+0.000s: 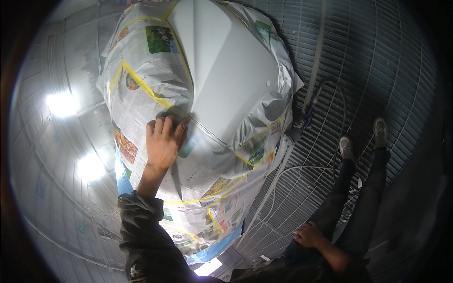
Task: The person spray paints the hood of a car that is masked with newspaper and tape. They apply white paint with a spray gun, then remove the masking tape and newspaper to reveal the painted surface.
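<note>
A large body, seemingly a car, is wrapped in newspaper sheets held by yellow masking tape. A smooth light-grey panel shows bare between the sheets. At the panel's lower left corner, my left hand is closed on the newspaper, fingers curled beside the tape line; the fingertips are partly hidden. A loose paper edge hangs just below this hand. My right hand lies on my thigh, away from the wrapped body, its fingers loosely laid out and holding nothing visible.
Slatted metal grating forms the floor on the right. A pale hose runs across it near my shoes. Bright lamps shine from the light wall at left. Blue sheeting shows at the wrapping's lower end.
</note>
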### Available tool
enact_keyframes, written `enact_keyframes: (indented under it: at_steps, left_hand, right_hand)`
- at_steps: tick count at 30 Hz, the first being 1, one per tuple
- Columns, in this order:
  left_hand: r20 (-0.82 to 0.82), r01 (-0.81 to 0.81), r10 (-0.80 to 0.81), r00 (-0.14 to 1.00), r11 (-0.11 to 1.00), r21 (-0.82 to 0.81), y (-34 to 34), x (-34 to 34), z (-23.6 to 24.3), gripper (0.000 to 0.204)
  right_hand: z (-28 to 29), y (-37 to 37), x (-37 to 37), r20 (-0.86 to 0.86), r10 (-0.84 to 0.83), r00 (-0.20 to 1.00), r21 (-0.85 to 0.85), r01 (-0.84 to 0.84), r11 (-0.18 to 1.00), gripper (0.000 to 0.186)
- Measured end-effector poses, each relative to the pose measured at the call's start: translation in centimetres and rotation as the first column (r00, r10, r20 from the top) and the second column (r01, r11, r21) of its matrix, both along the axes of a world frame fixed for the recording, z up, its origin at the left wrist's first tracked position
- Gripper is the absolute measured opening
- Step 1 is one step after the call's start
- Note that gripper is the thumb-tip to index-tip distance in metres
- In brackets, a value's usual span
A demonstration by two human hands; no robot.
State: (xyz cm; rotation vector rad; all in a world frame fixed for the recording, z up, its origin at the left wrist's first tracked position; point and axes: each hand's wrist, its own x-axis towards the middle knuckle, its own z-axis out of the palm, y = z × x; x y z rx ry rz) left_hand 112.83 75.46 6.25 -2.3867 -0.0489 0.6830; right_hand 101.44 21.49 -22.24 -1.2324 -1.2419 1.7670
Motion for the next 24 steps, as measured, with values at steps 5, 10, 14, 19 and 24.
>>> enact_keyframes:
  at_steps: [5,10,14,19,24]
  left_hand:
    - [0.02,0.032,-0.032,0.999,0.999,-0.018,-0.3,0.5,0.2,0.039]
    - [0.047,0.008,-0.007,0.999,0.999,-0.033,0.0,-0.2,-0.4,0.045]
    - [0.066,-0.04,0.043,0.997,0.998,-0.04,-0.1,0.0,-0.5,0.047]
    - [0.054,-0.038,0.04,0.998,0.998,-0.043,0.2,-0.3,-0.7,0.046]
    - [0.027,0.047,-0.045,0.999,0.997,-0.06,0.5,-0.9,-0.9,0.045]
  right_hand:
    - [-0.4,-0.7,-1.1,0.052,-0.055,0.997,0.038,0.053,0.998,0.031]
    - [-0.2,0.0,-0.1,-0.02,0.066,0.998,-0.05,-0.067,0.997,0.041]
    - [-0.1,-0.1,-0.1,-0.036,0.061,0.997,-0.052,-0.063,0.997,0.041]
    - [0.2,0.0,0.4,-0.037,0.059,0.998,-0.07,-0.062,0.996,0.039]
    - [0.3,0.1,0.3,-0.012,0.04,0.999,-0.045,-0.04,0.998,0.037]
